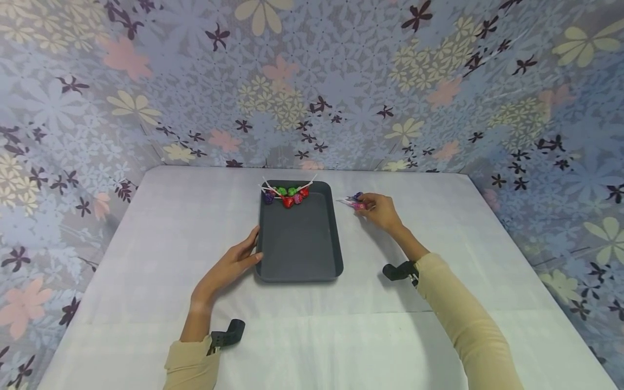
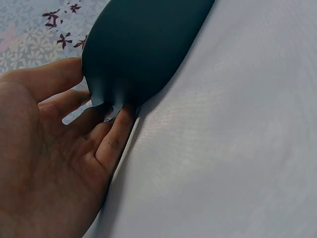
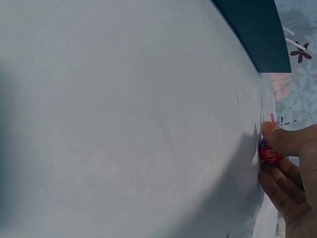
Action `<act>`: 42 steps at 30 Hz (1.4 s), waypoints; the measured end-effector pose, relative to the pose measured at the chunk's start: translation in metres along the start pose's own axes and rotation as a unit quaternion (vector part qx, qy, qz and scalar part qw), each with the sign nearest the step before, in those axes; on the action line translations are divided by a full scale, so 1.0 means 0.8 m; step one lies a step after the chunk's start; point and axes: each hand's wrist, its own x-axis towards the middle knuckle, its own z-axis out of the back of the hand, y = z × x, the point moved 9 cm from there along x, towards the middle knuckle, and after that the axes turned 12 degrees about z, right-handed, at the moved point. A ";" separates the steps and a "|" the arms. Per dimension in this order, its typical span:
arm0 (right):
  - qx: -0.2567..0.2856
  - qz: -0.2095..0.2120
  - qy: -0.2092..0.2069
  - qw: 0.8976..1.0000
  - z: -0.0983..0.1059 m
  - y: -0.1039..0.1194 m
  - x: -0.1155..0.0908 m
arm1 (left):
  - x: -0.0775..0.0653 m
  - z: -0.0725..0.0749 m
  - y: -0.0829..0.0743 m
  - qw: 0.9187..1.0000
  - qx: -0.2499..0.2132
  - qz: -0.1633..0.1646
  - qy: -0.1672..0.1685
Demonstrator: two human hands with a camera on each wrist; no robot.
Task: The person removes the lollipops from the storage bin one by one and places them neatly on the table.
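A dark grey rectangular tray (image 1: 299, 238) lies on the white-covered table. Inside its far end sit several wrapped lollipops (image 1: 288, 202) in red, green, purple and pink, some white sticks poking over the rim. My left hand (image 1: 233, 266) holds the tray's left side, thumb over the rim and fingers along the outer wall. Right of the tray's far corner, my right hand (image 1: 382, 212) pinches lollipops (image 1: 358, 205) with pink and dark blue wrappers, sticks pointing left toward the tray. In the right wrist view, a red and purple wrapper (image 3: 270, 152) shows between thumb and fingers.
White cloth (image 1: 146, 260) covers the table on both sides of the tray. A flower-patterned backdrop (image 1: 312, 86) rises behind the table and along its sides. Black wrist camera mounts (image 1: 229, 333) are strapped at both sleeves.
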 end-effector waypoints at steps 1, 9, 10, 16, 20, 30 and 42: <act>0.003 0.002 -0.003 1.000 0.001 0.000 -0.001 | 0.000 0.000 0.000 1.000 0.000 -0.001 0.000; 0.028 0.010 -0.029 0.999 0.008 -0.002 -0.005 | -0.002 -0.001 -0.003 1.000 0.001 0.000 0.002; 0.029 0.011 -0.031 0.999 0.008 -0.003 -0.005 | -0.002 -0.001 -0.003 1.000 0.001 0.000 0.002; 0.031 -0.001 -0.031 0.999 0.006 -0.008 -0.006 | -0.002 -0.002 -0.001 1.000 -0.002 0.000 0.003; 0.029 -0.023 -0.032 0.999 0.005 -0.011 -0.007 | -0.002 -0.002 -0.001 1.000 -0.005 -0.001 0.002; 0.021 -0.037 -0.034 0.999 0.002 -0.014 -0.008 | -0.001 -0.003 0.001 1.000 0.001 -0.004 0.001; 0.012 -0.039 -0.038 0.998 -0.001 -0.014 -0.006 | 0.001 -0.001 0.001 1.000 0.007 -0.010 -0.006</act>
